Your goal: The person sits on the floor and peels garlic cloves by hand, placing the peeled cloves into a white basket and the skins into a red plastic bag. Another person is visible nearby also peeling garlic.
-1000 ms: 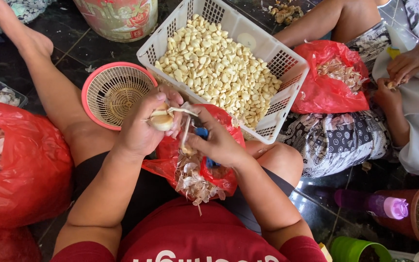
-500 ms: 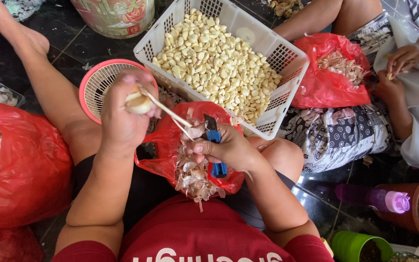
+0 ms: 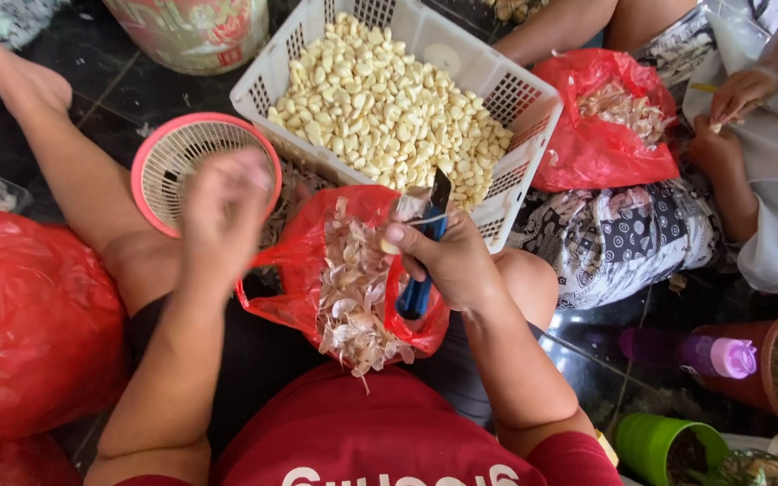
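Nearby, white basket (image 3: pixel 520 99) of peeled garlic (image 3: pixel 389 103)

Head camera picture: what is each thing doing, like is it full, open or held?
White basket: nearly full of peeled garlic cloves.
Pink round basket: upright, seems empty.
Red bag on the lap: open, holding garlic skins.
Knife: gripped in the right hand, blade up.
Left hand: blurred, above the pink basket; cannot tell what it holds.
Other red bag: open, skins inside.
Purple bottle: lying down, capped.

A red plastic bag (image 3: pixel 303 270) lies on the lap; another red bag (image 3: pixel 605 148) lies upper right.
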